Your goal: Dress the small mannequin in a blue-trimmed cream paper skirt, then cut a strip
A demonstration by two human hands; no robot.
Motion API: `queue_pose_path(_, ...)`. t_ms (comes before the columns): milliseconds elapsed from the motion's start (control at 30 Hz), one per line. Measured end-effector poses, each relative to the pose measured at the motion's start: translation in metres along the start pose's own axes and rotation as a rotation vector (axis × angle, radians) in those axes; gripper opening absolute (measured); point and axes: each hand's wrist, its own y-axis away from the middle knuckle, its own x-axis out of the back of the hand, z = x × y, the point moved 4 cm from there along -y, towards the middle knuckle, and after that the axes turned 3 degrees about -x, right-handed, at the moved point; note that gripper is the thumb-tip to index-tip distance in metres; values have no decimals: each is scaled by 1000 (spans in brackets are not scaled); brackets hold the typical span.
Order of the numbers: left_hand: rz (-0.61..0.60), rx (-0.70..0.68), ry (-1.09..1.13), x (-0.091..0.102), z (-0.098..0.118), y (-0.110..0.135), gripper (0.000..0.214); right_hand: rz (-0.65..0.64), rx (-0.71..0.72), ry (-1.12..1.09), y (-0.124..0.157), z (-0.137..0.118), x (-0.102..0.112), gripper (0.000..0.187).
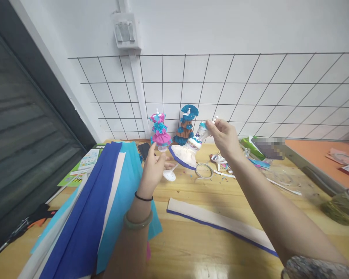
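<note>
My left hand [154,167] is closed round the white stand of a small mannequin doll [189,149], held tilted above the wooden table [197,240]. The doll wears a cream paper skirt edged in blue and a blue-and-white top. My right hand [224,135] pinches the doll's upper end near its neck. Two finished paper-dress dolls stand at the wall behind: a pink and blue one [159,131] and a brown and teal one [186,126].
Folded sheets of blue, cream and turquoise crepe paper [99,217] lie at the left. A cream strip with a blue edge [221,224] lies in front. A tape roll [204,170], paper scraps, a phone [144,150] and a glue gun [31,219] are about.
</note>
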Motion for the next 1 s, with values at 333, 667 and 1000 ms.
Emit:
queue_pose_path(333, -251, 242, 183, -23, 4, 18, 23, 99, -161, -99, -10, 37, 20, 41)
queue_pose_path(667, -194, 177, 248, -31, 1, 15, 10, 84, -85, -30, -2, 29, 15, 40)
queue_pose_path(1000, -155, 174, 315, -28, 9, 16, 24, 77, -23, -30, 2, 19, 10, 37)
